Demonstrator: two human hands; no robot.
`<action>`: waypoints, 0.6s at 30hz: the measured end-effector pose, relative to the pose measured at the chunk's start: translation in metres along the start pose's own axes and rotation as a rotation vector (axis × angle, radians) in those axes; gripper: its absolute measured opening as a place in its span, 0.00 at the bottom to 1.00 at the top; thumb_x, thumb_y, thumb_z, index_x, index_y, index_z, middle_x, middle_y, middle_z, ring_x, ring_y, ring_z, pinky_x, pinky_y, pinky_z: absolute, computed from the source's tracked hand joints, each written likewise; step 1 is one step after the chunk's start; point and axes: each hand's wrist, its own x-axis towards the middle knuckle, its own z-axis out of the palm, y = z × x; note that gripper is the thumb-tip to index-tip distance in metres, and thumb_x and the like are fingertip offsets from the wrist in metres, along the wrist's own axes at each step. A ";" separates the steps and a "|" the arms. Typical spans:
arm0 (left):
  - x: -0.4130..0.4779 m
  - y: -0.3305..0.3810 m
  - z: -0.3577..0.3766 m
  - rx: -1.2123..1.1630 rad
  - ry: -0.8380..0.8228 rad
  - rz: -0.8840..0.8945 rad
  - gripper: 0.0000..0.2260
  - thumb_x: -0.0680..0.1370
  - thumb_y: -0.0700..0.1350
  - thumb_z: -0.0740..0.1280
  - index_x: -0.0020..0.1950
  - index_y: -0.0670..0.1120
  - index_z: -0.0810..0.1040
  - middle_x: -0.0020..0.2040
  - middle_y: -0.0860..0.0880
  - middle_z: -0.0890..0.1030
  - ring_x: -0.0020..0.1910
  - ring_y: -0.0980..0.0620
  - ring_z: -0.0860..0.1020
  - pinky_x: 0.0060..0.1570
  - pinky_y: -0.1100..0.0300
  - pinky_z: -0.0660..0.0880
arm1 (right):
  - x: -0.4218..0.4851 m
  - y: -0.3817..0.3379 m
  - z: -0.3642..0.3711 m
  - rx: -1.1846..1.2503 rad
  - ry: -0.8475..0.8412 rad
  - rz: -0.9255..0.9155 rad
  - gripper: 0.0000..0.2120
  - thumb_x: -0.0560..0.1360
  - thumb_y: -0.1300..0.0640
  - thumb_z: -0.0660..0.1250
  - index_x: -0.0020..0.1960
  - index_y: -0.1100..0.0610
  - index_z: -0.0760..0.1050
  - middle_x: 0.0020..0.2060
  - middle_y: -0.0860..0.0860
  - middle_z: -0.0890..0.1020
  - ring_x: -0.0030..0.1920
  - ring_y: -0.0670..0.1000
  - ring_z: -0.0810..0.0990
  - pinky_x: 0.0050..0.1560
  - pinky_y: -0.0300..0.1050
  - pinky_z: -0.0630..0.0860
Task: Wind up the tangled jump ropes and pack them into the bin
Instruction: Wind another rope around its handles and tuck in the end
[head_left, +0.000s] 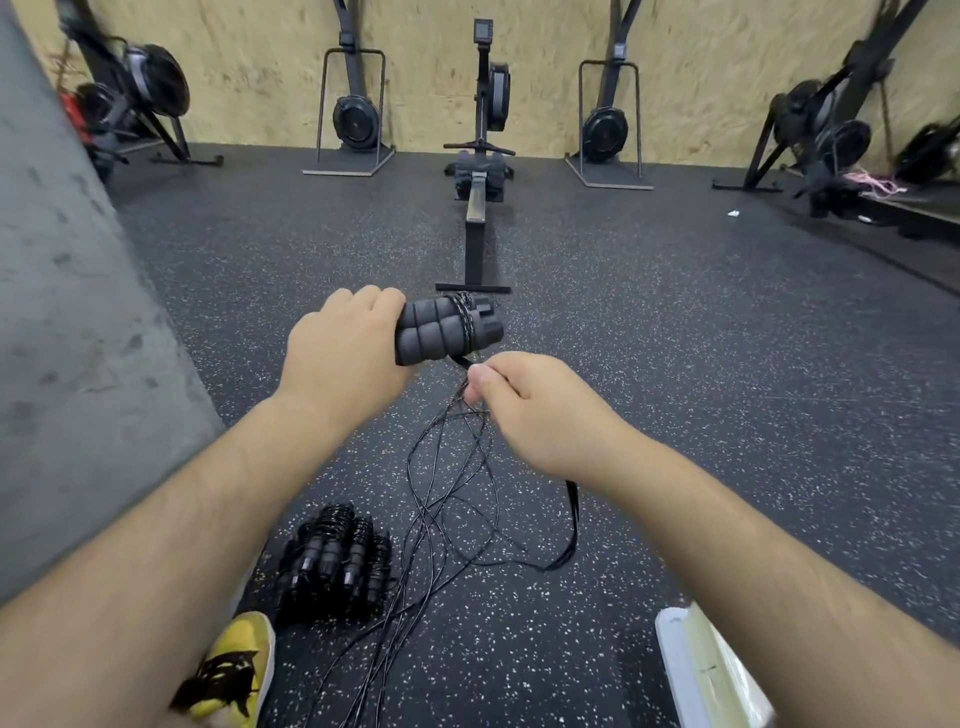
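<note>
My left hand grips two grey foam jump rope handles held side by side, with a few turns of thin black cord around their upper part. My right hand pinches the same cord just below the handles. From there the loose cord hangs in tangled loops down to the floor. A pile of wound black jump ropes lies on the floor near my left forearm. The white rim of a bin shows at the bottom right, partly hidden by my right arm.
A rowing machine stands straight ahead on the speckled rubber floor. Ski machines line the plywood wall. A grey concrete wall rises on the left. A yellow shoe is at the bottom.
</note>
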 end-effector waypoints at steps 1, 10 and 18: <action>-0.001 -0.001 0.001 0.014 0.005 0.008 0.16 0.74 0.56 0.71 0.52 0.47 0.73 0.49 0.47 0.78 0.51 0.41 0.76 0.38 0.50 0.70 | -0.002 -0.002 -0.002 -0.008 -0.004 -0.010 0.16 0.84 0.49 0.56 0.47 0.51 0.80 0.27 0.43 0.72 0.26 0.37 0.71 0.30 0.35 0.63; -0.006 -0.007 0.008 0.146 -0.035 0.181 0.19 0.66 0.51 0.80 0.48 0.45 0.75 0.42 0.46 0.77 0.42 0.41 0.76 0.34 0.53 0.69 | -0.009 -0.008 -0.017 -0.456 0.080 -0.226 0.13 0.83 0.47 0.57 0.49 0.53 0.76 0.39 0.48 0.79 0.41 0.53 0.76 0.40 0.48 0.72; -0.022 0.000 0.001 -0.004 -0.108 0.463 0.19 0.63 0.50 0.78 0.49 0.48 0.76 0.43 0.51 0.78 0.41 0.44 0.77 0.34 0.54 0.72 | 0.004 0.017 -0.037 -0.455 0.102 -0.307 0.09 0.79 0.43 0.63 0.51 0.45 0.79 0.45 0.43 0.79 0.48 0.46 0.77 0.47 0.47 0.73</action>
